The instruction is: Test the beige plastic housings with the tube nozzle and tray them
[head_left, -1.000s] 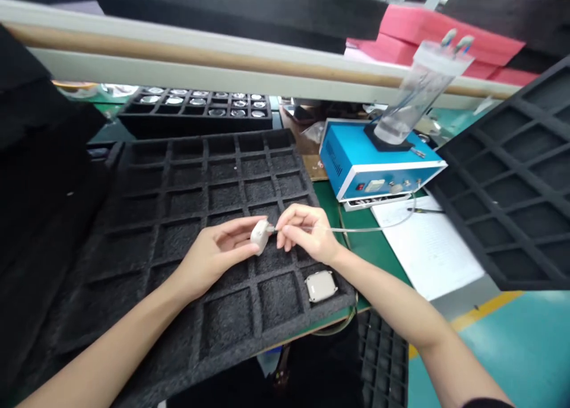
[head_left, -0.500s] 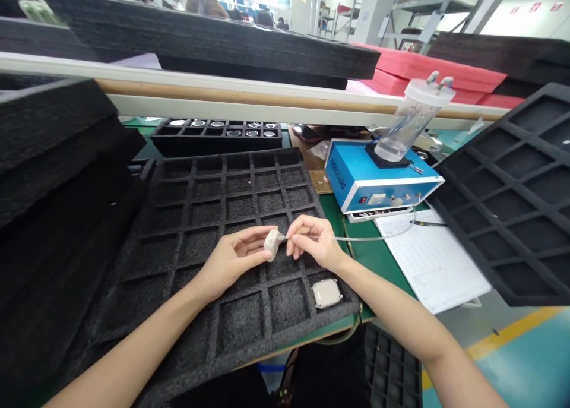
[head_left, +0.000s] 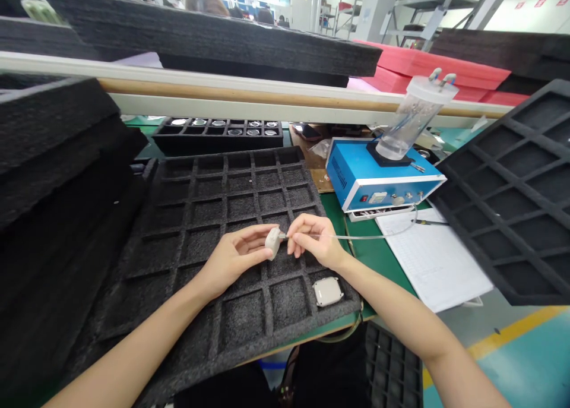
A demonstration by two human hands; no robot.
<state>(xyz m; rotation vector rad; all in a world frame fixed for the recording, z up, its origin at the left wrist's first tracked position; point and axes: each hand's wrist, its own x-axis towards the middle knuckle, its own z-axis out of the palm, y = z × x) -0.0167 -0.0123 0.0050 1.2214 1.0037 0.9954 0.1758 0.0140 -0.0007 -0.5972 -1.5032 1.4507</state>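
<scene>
Between the thumb and fingers of my left hand (head_left: 238,253) is a beige watch case (head_left: 273,243), held on edge above the black foam tray (head_left: 266,331). My right hand (head_left: 316,240) pinches the end of a clear tube (head_left: 356,237), whose tip meets the side of the watch case. Whether the tip is inserted or only pressed there I cannot tell. From my right hand the tube runs to the front of a blue machine (head_left: 387,182). Another beige watch case (head_left: 328,291) lies in the tray's near right compartment.
A clear cylinder (head_left: 407,117) stands tilted in view on the blue machine. Written sheets (head_left: 436,265) and a pen lie to the right. Stacked foam trays (head_left: 48,158) rise at the left; another foam tray (head_left: 516,188) leans at the right. A smaller tray (head_left: 214,144) holds round parts behind.
The view has shifted very slightly. Both hands keep the same hold on the watch case and the tube, with no clear movement between them.
</scene>
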